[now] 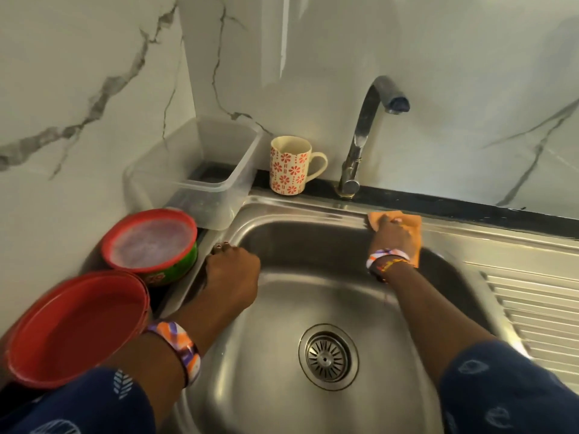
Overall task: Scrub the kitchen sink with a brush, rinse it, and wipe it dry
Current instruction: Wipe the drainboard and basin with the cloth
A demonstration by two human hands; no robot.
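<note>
1. Stainless steel fills most of the view: the sink (313, 296) has a bare basin and looks largely free of suds, so I judge the scrub and rinse to be done and the wipe-dry in hand.
2. To the right, the ridged drainboard (539, 311) runs out of frame, so whether it is wet there cannot be told.
3. At the left edge sit a red lid (75, 327), a red-rimmed tub (150, 239) of pale paste, and behind them a clear plastic box (194, 164).
4. The tap (363, 136) stands at the back rim with its spout over the basin. No water runs from it.
5. A flowered mug (291, 166) stands on the dark ledge, just beside the tap.
6. The left hand (233, 270) is curled over the sink's left rim as a brace and holds nothing that I can see.
7. The right hand (391, 236) presses an orange cloth (407, 227) on the back rim, fingers bent over it.
8. To do this step well, keep the cloth flat, draw it along the rim in overlapping strokes, then work down the walls toward the drain (328, 357), turning to a dry face as it dampens.
9. The cloth's edges are blurred, much of it is hidden beneath the hand, and no brush shows anywhere.
</note>
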